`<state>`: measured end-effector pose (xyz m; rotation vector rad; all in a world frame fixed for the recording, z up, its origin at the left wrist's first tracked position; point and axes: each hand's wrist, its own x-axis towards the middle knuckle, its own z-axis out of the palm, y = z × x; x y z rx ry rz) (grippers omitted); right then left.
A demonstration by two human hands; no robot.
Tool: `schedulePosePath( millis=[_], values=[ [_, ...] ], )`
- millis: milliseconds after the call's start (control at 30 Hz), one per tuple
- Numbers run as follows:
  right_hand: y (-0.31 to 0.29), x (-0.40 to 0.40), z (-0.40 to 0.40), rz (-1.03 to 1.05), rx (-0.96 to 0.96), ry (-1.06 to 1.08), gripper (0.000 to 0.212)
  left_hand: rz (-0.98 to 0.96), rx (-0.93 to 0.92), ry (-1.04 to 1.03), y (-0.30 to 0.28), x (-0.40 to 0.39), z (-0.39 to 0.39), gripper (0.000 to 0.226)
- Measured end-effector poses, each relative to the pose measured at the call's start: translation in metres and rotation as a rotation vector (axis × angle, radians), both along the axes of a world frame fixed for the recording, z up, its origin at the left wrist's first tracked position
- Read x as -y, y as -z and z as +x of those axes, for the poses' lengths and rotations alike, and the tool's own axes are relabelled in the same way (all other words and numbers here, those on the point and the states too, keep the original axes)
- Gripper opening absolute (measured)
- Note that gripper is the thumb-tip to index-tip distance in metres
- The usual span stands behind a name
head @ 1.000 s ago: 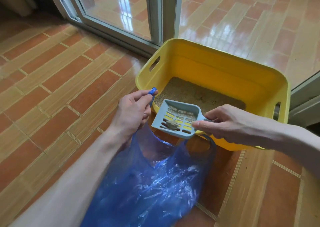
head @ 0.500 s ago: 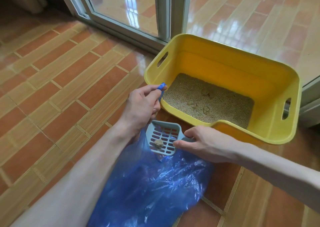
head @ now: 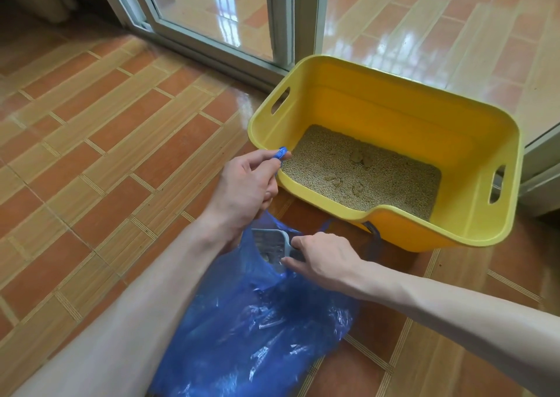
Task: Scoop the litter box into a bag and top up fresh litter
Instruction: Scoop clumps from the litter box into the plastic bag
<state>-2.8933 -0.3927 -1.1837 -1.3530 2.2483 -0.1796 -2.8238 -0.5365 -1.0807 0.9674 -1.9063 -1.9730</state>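
My left hand (head: 245,190) pinches a handle of the blue bag (head: 260,330), blocking the bag mouth at nine o'clock. My right hand (head: 321,260) and the scoop (head: 271,245) fill that mouth. The yellow litter box (head: 485,142) walls off one o'clock; its top is open. Bare tile floor (head: 91,160) lies free at ten o'clock.

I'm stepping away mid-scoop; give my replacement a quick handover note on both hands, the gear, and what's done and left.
Left hand: pinching one handle of the blue bag, holding its mouth open.
Right hand: gripping the scoop, head tipped into the bag with a clump on it.
Yellow litter box sits on the floor just beyond the bag; several clumps remain in the litter.
Done: this scoop is at the bag.
Left: dump it, scoop remaining clumps, add fresh litter; no litter supply is in view.
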Motion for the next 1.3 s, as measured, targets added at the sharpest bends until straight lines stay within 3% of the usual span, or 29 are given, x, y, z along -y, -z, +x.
schedulePosePath(
  millis=[467,567,633,767,1067,1300],
  values=[
    [0.023,-0.006,-0.004,-0.215,-0.536,-0.366,0.021,0.01,-0.009,0.002,0.0,0.0,-0.001,0.027],
    [0.02,-0.009,-0.01,-0.314,-0.618,-0.385,0.003,0.01,-0.007,-0.001,0.0,0.0,-0.001,0.027],
    [0.018,-0.01,-0.011,-0.355,-0.659,-0.402,0.013,0.015,-0.009,-0.003,0.0,0.001,-0.001,0.027],
    [0.01,-0.009,-0.014,-0.358,-0.565,-0.304,0.025,0.031,-0.015,-0.015,0.001,0.001,-0.001,0.027],
    [-0.024,-0.017,-0.027,-0.3,-0.334,-0.085,0.031,0.037,-0.026,-0.025,0.005,0.005,0.0,0.028],
    [-0.086,-0.029,-0.034,-0.127,-0.301,0.035,0.039,0.087,-0.053,-0.051,0.004,0.012,-0.002,0.029]
  ],
)
